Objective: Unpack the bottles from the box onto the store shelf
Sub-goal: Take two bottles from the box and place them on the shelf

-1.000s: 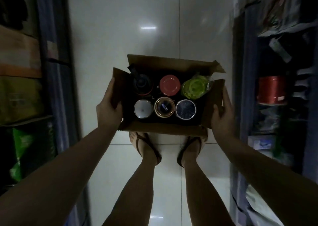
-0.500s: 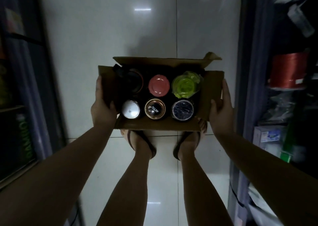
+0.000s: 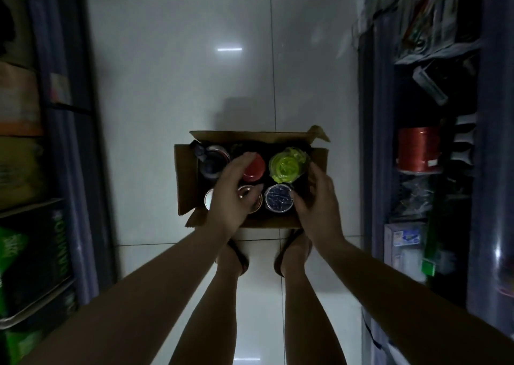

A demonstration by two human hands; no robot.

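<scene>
- While the cardboard box (image 3: 183,181) rests on the floor, left hand (image 3: 232,195) loosely cups the red-capped bottle (image 3: 254,167); grip not yet closed.
- Right hand (image 3: 317,197) reaches relaxed beside the green-capped bottle (image 3: 286,164), holding nothing.
- Advice: lift straight up, clear of neighbouring caps.

The box (image 3: 183,181) is sitting on the floor (image 3: 172,92) just ahead of the feet (image 3: 292,250), at 12 o'clock. Six bottles (image 3: 278,202) are standing in it, three behind three. Shelves are flanking it: one shelf (image 3: 41,170) at 9 o'clock, another shelf (image 3: 434,170) at 3 o'clock.
</scene>
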